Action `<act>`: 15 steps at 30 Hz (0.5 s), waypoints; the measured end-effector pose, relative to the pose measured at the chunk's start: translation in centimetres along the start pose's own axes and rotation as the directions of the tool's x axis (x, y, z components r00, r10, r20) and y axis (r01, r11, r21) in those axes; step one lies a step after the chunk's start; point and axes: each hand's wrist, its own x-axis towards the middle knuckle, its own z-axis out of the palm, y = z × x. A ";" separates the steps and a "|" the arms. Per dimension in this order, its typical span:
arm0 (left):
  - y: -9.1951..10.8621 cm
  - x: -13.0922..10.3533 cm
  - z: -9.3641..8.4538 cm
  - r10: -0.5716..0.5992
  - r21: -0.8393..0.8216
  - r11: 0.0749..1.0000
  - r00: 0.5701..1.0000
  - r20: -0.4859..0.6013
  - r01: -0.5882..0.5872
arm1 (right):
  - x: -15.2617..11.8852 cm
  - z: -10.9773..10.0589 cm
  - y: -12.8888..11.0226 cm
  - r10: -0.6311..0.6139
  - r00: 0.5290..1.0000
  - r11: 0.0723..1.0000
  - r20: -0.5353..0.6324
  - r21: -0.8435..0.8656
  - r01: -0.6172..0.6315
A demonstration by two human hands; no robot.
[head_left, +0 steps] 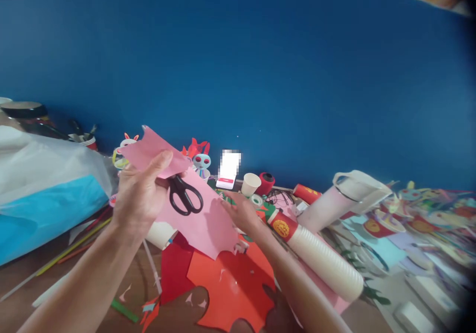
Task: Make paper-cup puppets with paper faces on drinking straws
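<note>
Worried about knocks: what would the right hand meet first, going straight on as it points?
The right hand would probably meet the pink paper first, though depth there is unclear.

Pink paper [211, 224] (jagged-edged) tilts; black-handled scissors [183, 192] overlap it.

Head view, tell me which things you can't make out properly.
Blades of the scissors: in the head view, hidden by the left hand and pink paper.
Screen content on the phone: masked by pixel blocks in the head view.
Far side of the plastic bag: cut off by the head view's left edge.
Small things in the far-right pile: too blurred in the head view to tell apart.
</note>
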 end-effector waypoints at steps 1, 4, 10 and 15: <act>0.2 0.0 -0.2 0.023 0.015 1.000 1.000 0.000 -0.023 | 0.8 0.7 -0.3 0.008 1.000 0.999 0.007 -0.033 -0.008; 0.3 -0.1 -0.6 0.069 0.055 0.996 0.998 0.012 -0.069 | 2.4 2.2 -1.2 0.032 0.999 0.996 0.036 -0.087 -0.029; 0.5 0.1 -0.9 0.057 0.023 0.998 0.997 0.051 -0.058 | 1.3 -1.9 -0.6 -0.039 0.980 0.999 0.193 -0.003 0.041; 0.6 0.0 -0.8 0.000 0.023 1.000 0.999 0.039 -0.001 | -2.2 -7.3 2.7 -0.012 0.917 0.980 0.400 0.187 -0.069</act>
